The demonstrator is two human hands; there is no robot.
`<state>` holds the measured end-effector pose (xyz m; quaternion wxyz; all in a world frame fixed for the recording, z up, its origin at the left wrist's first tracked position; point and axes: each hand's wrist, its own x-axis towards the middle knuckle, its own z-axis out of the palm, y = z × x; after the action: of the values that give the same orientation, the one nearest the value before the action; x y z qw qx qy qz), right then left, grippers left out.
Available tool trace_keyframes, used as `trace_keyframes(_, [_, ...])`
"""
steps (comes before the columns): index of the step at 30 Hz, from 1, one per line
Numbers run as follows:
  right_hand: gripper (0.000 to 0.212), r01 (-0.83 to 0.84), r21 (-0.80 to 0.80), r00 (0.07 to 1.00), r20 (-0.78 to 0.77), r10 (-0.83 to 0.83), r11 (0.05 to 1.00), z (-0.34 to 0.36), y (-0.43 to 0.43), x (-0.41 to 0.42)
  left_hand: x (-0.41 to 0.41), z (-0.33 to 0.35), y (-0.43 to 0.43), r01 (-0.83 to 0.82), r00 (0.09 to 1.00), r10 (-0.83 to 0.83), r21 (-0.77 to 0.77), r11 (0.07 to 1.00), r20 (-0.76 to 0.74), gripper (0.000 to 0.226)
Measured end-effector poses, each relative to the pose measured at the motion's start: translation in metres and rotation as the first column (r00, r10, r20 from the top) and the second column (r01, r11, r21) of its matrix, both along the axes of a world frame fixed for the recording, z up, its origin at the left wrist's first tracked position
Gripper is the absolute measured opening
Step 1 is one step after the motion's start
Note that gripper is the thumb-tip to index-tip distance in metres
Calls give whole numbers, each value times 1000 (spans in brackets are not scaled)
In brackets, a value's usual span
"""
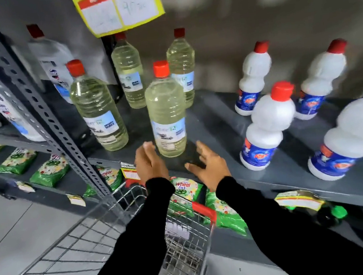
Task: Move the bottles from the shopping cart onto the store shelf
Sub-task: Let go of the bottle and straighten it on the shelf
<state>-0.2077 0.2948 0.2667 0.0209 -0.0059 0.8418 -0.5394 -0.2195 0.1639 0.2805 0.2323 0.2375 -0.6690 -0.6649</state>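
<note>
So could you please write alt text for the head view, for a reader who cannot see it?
Both hands, left hand and right hand, are open on either side of a clear yellowish bottle standing on a grey shelf, touching nothing. A wire shopping cart sits below.

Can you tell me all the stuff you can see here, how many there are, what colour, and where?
Clear bottles: four, pale yellow liquid, red caps, standing on the grey shelf, nearest one at the front edge.
White waisted bottles: five, white with blue labels and red caps, on the same shelf to the right.
White bottles: at least three, red caps, on the shelf bay to the left behind the upright post.
Shelf: one, dark grey metal.
Price sign: one, yellow with red-and-white tags, hanging above the clear bottles.
Detergent packets: several, green, on the lower shelf.
Shopping cart: one, silver wire with a red corner, below the hands; the part in view holds no bottles.
Left hand: open, beside the nearest clear bottle, black sleeve.
Right hand: open, on its other side, black sleeve.
</note>
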Motion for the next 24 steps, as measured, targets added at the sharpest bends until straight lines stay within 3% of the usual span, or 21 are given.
trace_keyframes(2, [53,-26,17,998,-61,27,1000,2,24,29,29,-6,35,-72,993,69,-29,997,-93,46])
trace_keyframes(5, [32,77,142,982,-183,-51,987,7,72,71,67,-13,96,13,992,-20,-57,998,-121,35])
trace_keyframes(8, [42,283,151,938,-250,-240,947,4,143,109,108,-15,173,204,969,-232,-247,947,-88,41])
trace_keyframes(11, [50,514,80,812,-365,-455,854,-4,238,143,142,-6,268,530,811,-581,-329,782,-74,31])
trace_keyframes(14, [43,646,-26,666,-470,-579,763,-1,308,162,143,-1,345,710,679,-731,-197,676,-63,38])
trace_keyframes(17, [29,707,-207,535,-469,-702,677,7,353,164,133,6,398,808,589,-808,-7,589,-7,34])
trace_keyframes(19, [42,752,-301,449,-416,-790,586,6,380,156,125,9,420,851,509,-857,103,515,83,48])
trace_keyframes(21, [75,773,-274,511,-263,-818,572,6,396,148,119,14,435,869,431,-889,194,455,156,61])
trace_keyframes(24, [101,672,-240,701,-100,-706,701,6,410,144,117,21,449,889,369,-907,208,408,201,71])
